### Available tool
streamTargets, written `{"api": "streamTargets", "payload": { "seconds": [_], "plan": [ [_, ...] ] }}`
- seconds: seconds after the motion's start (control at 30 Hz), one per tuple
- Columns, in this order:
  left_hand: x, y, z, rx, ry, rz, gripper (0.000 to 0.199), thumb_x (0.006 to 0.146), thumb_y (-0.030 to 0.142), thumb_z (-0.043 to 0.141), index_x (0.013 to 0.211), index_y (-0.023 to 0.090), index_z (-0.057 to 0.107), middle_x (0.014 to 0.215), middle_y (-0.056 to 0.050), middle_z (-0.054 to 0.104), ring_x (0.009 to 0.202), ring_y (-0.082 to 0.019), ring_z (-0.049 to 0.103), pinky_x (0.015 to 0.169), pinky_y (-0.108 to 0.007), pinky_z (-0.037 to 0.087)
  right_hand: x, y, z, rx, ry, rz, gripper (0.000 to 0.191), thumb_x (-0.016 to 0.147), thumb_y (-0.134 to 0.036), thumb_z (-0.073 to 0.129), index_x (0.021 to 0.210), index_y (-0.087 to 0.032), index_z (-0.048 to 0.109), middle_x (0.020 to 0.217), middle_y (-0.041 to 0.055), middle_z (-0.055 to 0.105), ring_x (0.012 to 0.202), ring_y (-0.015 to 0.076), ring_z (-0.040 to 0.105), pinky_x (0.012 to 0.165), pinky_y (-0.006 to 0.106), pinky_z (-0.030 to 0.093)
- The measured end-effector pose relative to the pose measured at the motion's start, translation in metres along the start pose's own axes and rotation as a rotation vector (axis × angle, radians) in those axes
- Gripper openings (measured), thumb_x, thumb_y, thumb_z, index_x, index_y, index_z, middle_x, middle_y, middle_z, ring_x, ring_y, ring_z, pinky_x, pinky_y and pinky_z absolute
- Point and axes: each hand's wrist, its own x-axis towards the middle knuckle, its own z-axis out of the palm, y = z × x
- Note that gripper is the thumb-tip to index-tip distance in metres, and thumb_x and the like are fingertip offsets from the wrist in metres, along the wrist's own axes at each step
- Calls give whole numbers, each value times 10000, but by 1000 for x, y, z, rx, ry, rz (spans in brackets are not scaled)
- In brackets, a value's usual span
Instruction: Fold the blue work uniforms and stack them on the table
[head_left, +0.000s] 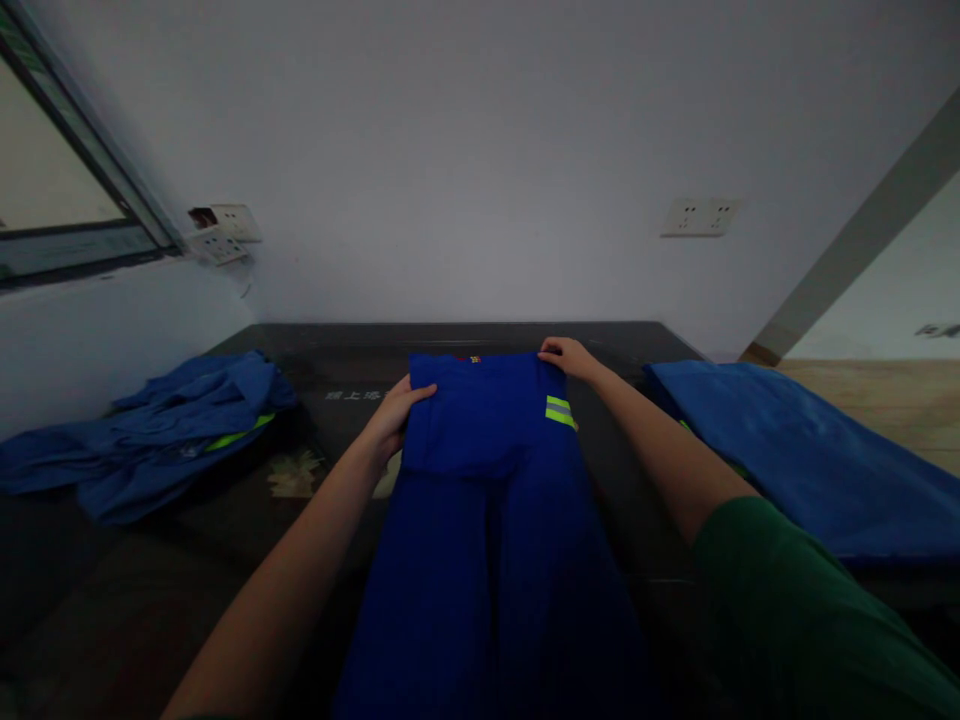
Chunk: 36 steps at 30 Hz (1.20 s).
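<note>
A blue work garment (457, 430) lies lengthwise on a dark table in front of me, two trouser-like legs running toward me. Its far part is a flat folded panel over the legs, bearing a yellow-and-silver reflective strip (559, 410) on the right and a small red and yellow mark at the far edge. My left hand (395, 412) grips the panel's left edge, thumb on top and fingers partly hidden beneath the cloth. At the far right corner, my right hand (564, 355) pinches the fabric between thumb and fingers.
On the left lies a crumpled blue garment (172, 420) with a yellow strip. A folded blue cloth item (795, 440) sits at the right. The dark table (465, 336) meets a white wall with sockets (701, 217); a window (67, 180) is at upper left.
</note>
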Motion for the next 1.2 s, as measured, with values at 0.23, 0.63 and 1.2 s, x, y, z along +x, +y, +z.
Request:
{"api": "streamTargets", "payload": {
  "seconds": [0.23, 0.63, 1.2],
  "plan": [
    [3, -40, -36, 40, 61, -140, 322, 703, 78, 660, 1010, 168, 620, 935, -78, 713, 774, -181, 675, 800, -318, 546, -1, -30, 54, -211, -38, 35, 280, 928, -403, 513, 980, -164, 651, 1000, 149, 683, 1039, 283, 533, 889, 411, 361],
    [-14, -46, -47, 701, 325, 338, 405, 814, 191, 549, 1218, 195, 513, 1277, -133, 522, 1177, -252, 534, 997, -435, 441, -38, -77, 32, -155, 139, -71, 254, 950, -318, 476, 1090, -154, 609, 1125, 146, 622, 1084, 260, 488, 908, 363, 365],
    [-73, -85, 4, 1438, -390, 650, 472, 921, 260, 497, 1384, 212, 422, 1365, -92, 525, 1234, -223, 519, 1013, -378, 459, -148, -146, 28, -260, -226, -511, 207, 899, -78, 494, 1021, -130, 652, 938, 89, 664, 920, 201, 594, 777, 292, 459]
  ]
}}
